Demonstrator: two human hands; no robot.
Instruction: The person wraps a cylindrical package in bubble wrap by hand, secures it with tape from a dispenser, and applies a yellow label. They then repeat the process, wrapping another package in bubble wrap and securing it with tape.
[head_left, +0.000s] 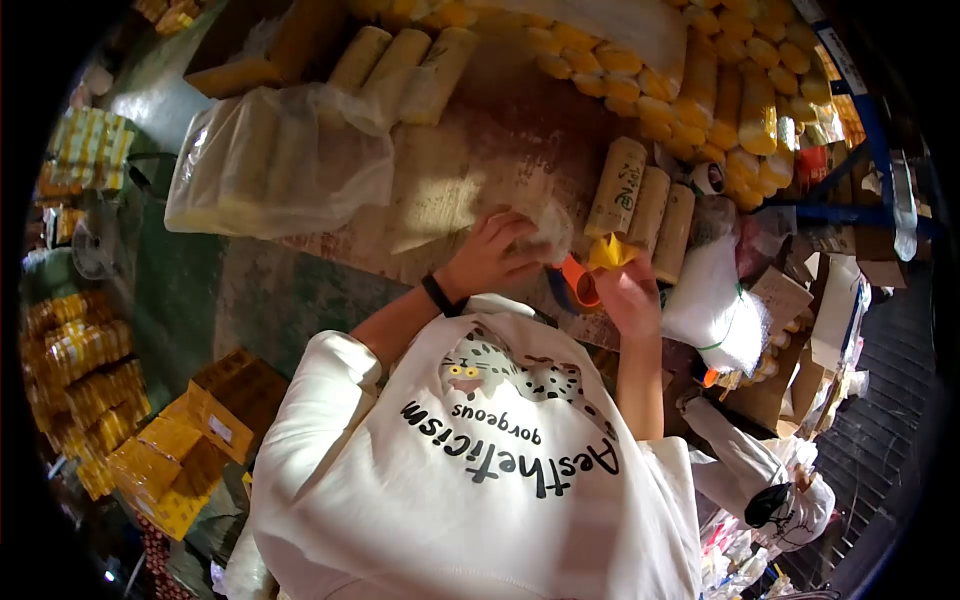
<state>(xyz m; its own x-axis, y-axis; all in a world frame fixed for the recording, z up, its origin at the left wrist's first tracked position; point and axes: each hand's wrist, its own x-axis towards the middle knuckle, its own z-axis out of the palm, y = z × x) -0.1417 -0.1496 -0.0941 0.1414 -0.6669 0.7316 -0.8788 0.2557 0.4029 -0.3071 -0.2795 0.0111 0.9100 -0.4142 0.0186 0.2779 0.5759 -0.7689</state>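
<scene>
My left hand (492,252), with a black band at the wrist, is over the near edge of the work table. Its fingers curl at a crumpled piece of clear plastic (552,232). To the right, my right hand (632,297) pinches a small folded yellow piece (610,252) with pointed edges. Between the hands is an orange ring-shaped thing (578,282); its kind is not clear. Just beyond my right hand lie several pale wrapped rolls (615,190), one with dark handwriting.
A clear bag of pale rolls (280,160) lies on the table's left, near an open cardboard box (265,45). Yellow-and-white packs (735,80) are piled at the back right. A white plastic bundle (715,305) sits right. Another person (765,480) is at lower right.
</scene>
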